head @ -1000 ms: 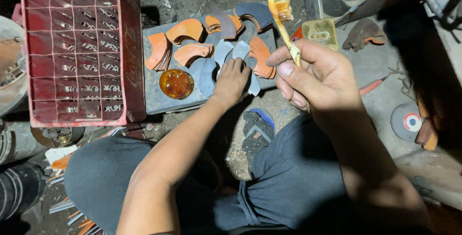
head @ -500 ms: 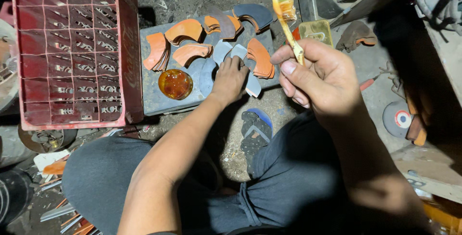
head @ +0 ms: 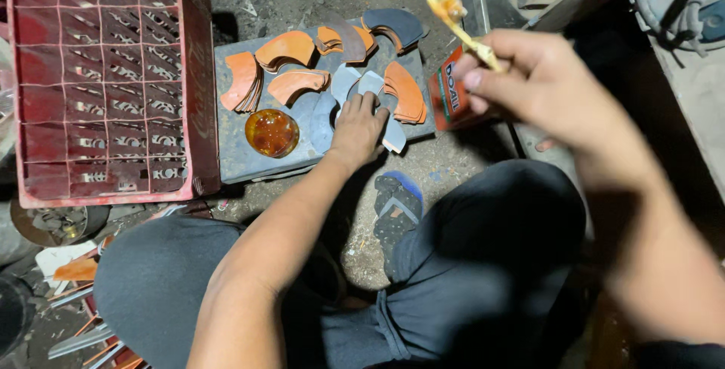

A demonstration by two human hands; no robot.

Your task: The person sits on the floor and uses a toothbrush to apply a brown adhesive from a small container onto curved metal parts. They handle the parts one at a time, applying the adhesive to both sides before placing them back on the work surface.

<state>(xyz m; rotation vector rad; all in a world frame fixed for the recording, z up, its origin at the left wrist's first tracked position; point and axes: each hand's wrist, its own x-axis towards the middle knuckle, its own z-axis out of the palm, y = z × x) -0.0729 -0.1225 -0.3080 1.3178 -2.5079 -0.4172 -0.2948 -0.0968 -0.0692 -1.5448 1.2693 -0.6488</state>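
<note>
My left hand [head: 358,126] presses down on a grey curved metal piece [head: 371,86] lying on a grey slab [head: 234,159]. Orange-coated curved pieces [head: 285,49] lie in stacks around it, with more orange pieces [head: 405,91] to the right of the hand. My right hand [head: 542,91] is raised at the right and grips a small brush [head: 456,18] whose bristles are wet with yellow-orange glue. A round bowl of amber glue [head: 272,132] sits on the slab to the left of my left hand.
A red plastic crate [head: 98,82] with dividers stands at the left, against the slab. A red and green tin [head: 447,98] stands at the slab's right edge. My knees and a sandalled foot [head: 397,203] are below. Scrap metal lies at lower left.
My right hand with the brush has moved right and slightly up, away from the slab. My left hand stays on the grey piece.
</note>
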